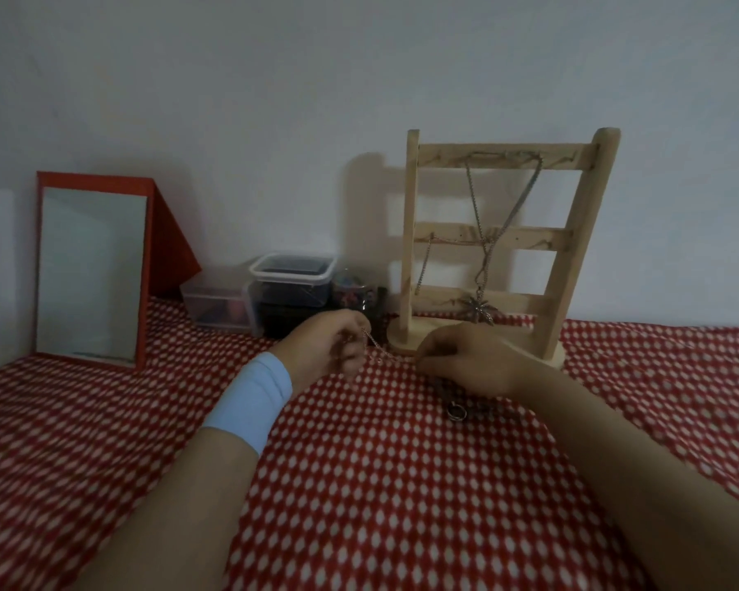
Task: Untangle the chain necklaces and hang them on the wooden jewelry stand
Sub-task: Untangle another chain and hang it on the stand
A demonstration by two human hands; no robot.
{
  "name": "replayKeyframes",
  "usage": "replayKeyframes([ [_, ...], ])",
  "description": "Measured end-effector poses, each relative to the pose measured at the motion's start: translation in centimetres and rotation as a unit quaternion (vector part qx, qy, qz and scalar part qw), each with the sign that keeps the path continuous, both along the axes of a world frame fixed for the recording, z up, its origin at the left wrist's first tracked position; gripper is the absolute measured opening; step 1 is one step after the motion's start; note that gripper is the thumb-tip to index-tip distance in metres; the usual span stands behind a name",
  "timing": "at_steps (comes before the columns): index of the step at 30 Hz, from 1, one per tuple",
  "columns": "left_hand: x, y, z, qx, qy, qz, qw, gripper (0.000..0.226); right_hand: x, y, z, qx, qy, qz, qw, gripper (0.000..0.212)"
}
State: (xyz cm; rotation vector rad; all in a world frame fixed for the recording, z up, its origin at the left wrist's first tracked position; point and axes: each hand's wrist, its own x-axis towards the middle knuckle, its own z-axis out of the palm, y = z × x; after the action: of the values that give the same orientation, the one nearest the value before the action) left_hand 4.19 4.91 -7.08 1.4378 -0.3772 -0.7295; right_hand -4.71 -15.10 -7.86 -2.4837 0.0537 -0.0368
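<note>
Wooden jewelry stand (534, 241) already carries two necklaces (481, 311), so it looks partly done; left hand (325, 343) and right hand (466, 360) each keep a pinching grip on a thin chain (382, 349) stretched before its base, and a darker tangle (456, 413) waits on the red cloth (359, 484)

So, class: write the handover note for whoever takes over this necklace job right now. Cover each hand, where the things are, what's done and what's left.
Hands: the left hand and the right hand each pinch the thin chain, stretched between them over the red patterned cloth.
Done: a pendant necklace hangs from the top rail of the wooden stand, and a short chain from its middle rail.
Left: hang the held chain. A small metal item lies by the right wrist; I cannot tell what it is.
</note>
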Motion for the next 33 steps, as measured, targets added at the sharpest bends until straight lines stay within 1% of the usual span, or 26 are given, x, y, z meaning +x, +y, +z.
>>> replayKeyframes([
  [1,0.3,0.2,0.0,0.016,-0.013,-0.003,1.0,0.028,-0.1,0.1,0.0,0.075,0.0,0.0,0.997,0.013],
  [2,0.6,0.3,0.1,0.037,-0.028,-0.008,0.999,0.029,-0.1,0.2,0.1,0.163,0.004,0.006,0.987,0.015],
  [4,1.1,0.5,0.3,0.079,-0.045,-0.027,0.996,0.031,-0.3,0.4,0.2,0.32,0.017,0.04,0.946,0.017],
  [5,1.3,0.5,0.4,0.089,-0.048,-0.034,0.994,0.031,-0.2,0.5,0.2,0.37,0.024,0.055,0.927,0.019],
  [6,1.4,0.7,0.5,0.093,-0.05,-0.039,0.994,0.031,-0.1,0.5,0.0,0.396,0.03,0.062,0.916,0.021],
  [7,1.5,0.9,0.5,0.097,-0.055,-0.044,0.993,0.03,-0.1,0.5,0.0,0.398,0.037,0.061,0.915,0.02],
  [8,1.6,1.1,0.5,0.106,-0.072,-0.05,0.99,0.032,0.0,0.4,-0.1,0.383,0.042,0.054,0.921,0.018],
  [10,1.8,1.9,0.2,0.131,-0.137,-0.051,0.981,0.036,0.0,0.1,-0.3,0.345,0.048,0.035,0.937,0.016],
  [13,1.8,3.1,0.6,0.192,-0.202,-0.051,0.959,0.026,0.0,-0.5,-0.4,0.291,0.042,0.004,0.956,0.019],
  [15,1.7,3.6,1.0,0.26,-0.24,-0.047,0.934,0.028,-0.1,-0.7,-0.3,0.235,0.044,-0.009,0.971,0.031],
  [17,1.9,4.1,1.3,0.326,-0.291,-0.035,0.899,0.032,-0.2,-0.8,-0.1,0.157,0.06,-0.009,0.986,0.043],
  [19,2.5,4.8,1.5,0.368,-0.333,-0.002,0.868,0.031,-0.5,-0.9,0.4,0.103,0.088,0.0,0.991,0.048],
  [21,3.3,5.7,1.5,0.398,-0.356,0.035,0.844,0.028,-0.8,-1.1,0.8,0.107,0.117,0.021,0.987,0.044],
  [24,4.0,6.4,1.4,0.447,-0.37,0.048,0.813,0.023,-1.1,-1.4,1.2,0.123,0.13,0.051,0.983,0.015],
  [27,3.2,5.4,1.3,0.482,-0.377,0.0,0.791,0.015,-0.9,-1.2,0.8,0.152,0.126,0.086,0.977,0.016],
  [28,2.8,4.7,1.3,0.485,-0.391,-0.012,0.782,0.009,-0.8,-1.0,0.7,0.168,0.12,0.089,0.974,0.017],
  [29,2.3,3.8,1.3,0.474,-0.416,-0.018,0.776,0.01,-0.8,-0.8,0.6,0.179,0.114,0.095,0.973,0.018],
  [30,1.7,2.7,1.3,0.447,-0.442,-0.024,0.777,0.018,-0.7,-0.5,0.6,0.189,0.108,0.101,0.971,0.017],
  [31,0.9,1.5,1.2,0.403,-0.451,-0.034,0.796,0.025,-0.6,-0.3,0.5,0.194,0.101,0.104,0.97,0.017],
  [32,0.1,0.4,1.1,0.345,-0.434,-0.057,0.83,0.029,-0.6,-0.1,0.5,0.205,0.089,0.099,0.97,0.016],
  [33,-0.8,-0.5,0.9,0.285,-0.383,-0.086,0.874,0.032,-0.6,0.0,0.5,0.218,0.074,0.092,0.969,0.016],
])
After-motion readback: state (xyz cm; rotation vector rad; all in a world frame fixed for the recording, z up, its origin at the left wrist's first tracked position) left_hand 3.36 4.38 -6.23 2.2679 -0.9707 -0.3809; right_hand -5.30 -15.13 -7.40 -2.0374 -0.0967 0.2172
